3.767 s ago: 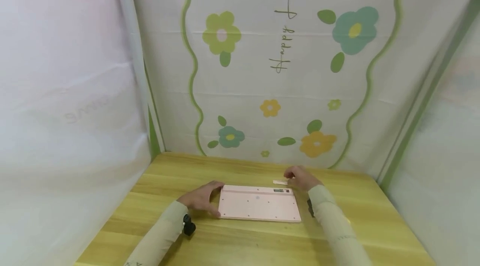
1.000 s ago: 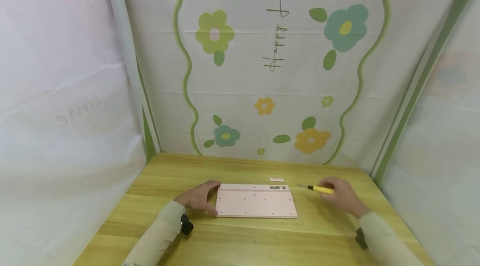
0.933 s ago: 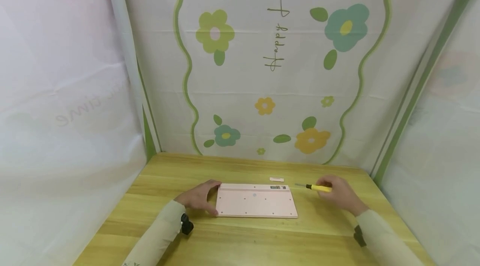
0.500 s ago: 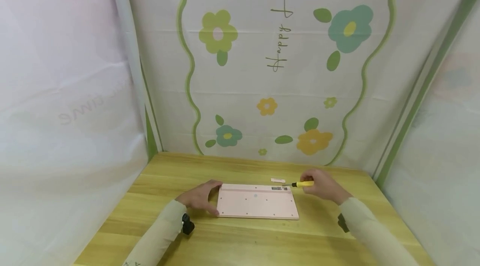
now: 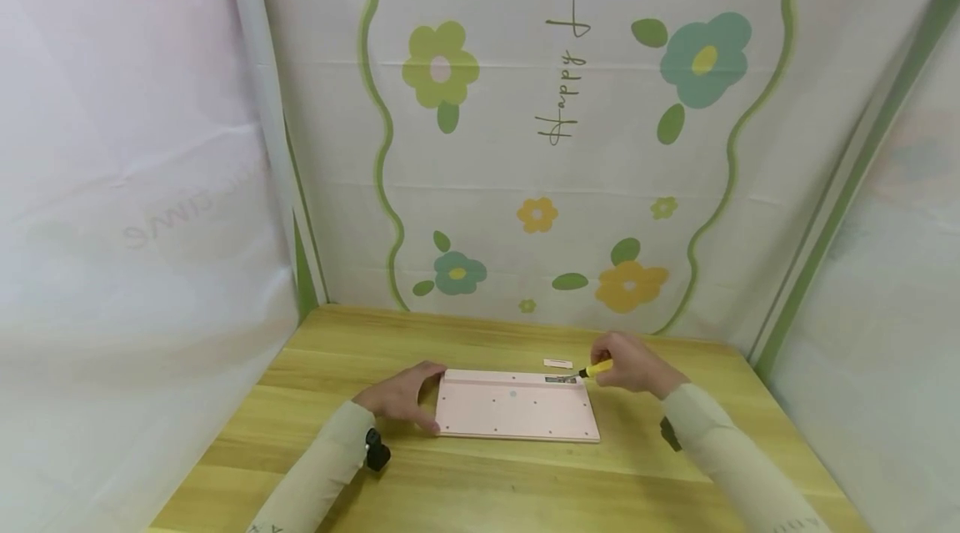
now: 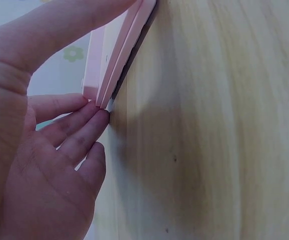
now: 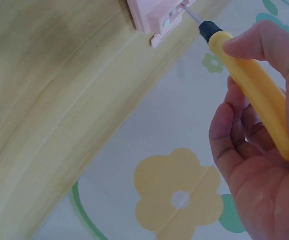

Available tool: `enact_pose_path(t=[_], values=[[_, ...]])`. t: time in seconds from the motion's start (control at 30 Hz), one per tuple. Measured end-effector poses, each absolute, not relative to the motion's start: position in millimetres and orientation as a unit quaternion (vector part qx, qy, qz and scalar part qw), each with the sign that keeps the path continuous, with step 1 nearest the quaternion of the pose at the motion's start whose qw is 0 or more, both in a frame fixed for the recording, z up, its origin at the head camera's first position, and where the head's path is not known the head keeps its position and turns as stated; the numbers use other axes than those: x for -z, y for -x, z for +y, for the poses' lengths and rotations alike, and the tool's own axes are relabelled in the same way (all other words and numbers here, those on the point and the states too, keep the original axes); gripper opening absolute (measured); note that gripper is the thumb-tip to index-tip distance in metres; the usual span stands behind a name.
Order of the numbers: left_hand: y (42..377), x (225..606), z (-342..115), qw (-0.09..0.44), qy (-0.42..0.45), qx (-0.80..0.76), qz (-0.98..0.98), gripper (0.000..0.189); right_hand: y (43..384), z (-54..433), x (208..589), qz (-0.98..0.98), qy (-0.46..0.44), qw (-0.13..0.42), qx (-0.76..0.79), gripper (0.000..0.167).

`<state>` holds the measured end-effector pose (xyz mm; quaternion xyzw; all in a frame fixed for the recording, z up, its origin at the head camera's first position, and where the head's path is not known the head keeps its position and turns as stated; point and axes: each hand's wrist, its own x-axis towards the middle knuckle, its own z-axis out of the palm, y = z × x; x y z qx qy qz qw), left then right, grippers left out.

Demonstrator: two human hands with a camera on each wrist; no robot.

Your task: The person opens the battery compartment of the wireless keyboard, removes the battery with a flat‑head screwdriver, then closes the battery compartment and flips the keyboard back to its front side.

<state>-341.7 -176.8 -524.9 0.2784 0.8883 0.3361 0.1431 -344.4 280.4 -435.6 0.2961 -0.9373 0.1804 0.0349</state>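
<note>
A pink keyboard (image 5: pixel 517 414) lies on the table with its screw-dotted underside up; dark keys show beneath its edge in the left wrist view. My left hand (image 5: pixel 405 395) grips its left end, thumb at the near corner and fingertips (image 6: pixel 100 117) at the far one. Along the keyboard's far edge, toward the right, is an uncovered battery compartment (image 5: pixel 555 380). My right hand (image 5: pixel 630 362) holds a screwdriver (image 7: pixel 252 82) by its yellow handle, thumb along the top. The thin metal shaft points into the compartment; exactly what the tip touches is too small to tell.
A small pink battery cover (image 5: pixel 557 364) lies just behind the keyboard's far edge. The wooden table (image 5: pixel 465 487) reaches to a white flowered cloth (image 5: pixel 495 149) at the back, and pale cloth walls hang on both sides.
My right hand left the battery cover's place, appeared farther right with the screwdriver, then moved left until the tip reached the compartment. My left hand keeps its hold on the keyboard.
</note>
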Motion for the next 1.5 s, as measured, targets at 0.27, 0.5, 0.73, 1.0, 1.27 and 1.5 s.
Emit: enact_pose_path(t=[0.27,0.5,0.73,1.0,1.27,1.5], values=[[344,527,-177,0.143,-0.278,-0.342,0.886,0.114,346,260,419,-0.95,-0.275,-0.01,-0.148,0.016],[345,529,-176,0.139,-0.28,-0.328,0.891,0.115,348,229,405,-0.968,-0.225,-0.052,-0.098,0.039],[344,529,-174,0.142,-0.275,-0.333,0.89,0.115,353,220,407,-0.969,-0.228,-0.061,-0.078,0.041],[344,528,-175,0.141,-0.276,-0.333,0.891,0.114,360,248,414,-0.955,-0.279,-0.025,-0.101,0.022],[344,529,-175,0.14,-0.277,-0.34,0.888,0.114,367,287,423,-0.923,-0.32,-0.056,-0.208,0.007],[344,529,-176,0.141,-0.277,-0.343,0.886,0.114,370,314,436,-0.909,-0.333,-0.072,-0.239,0.009]])
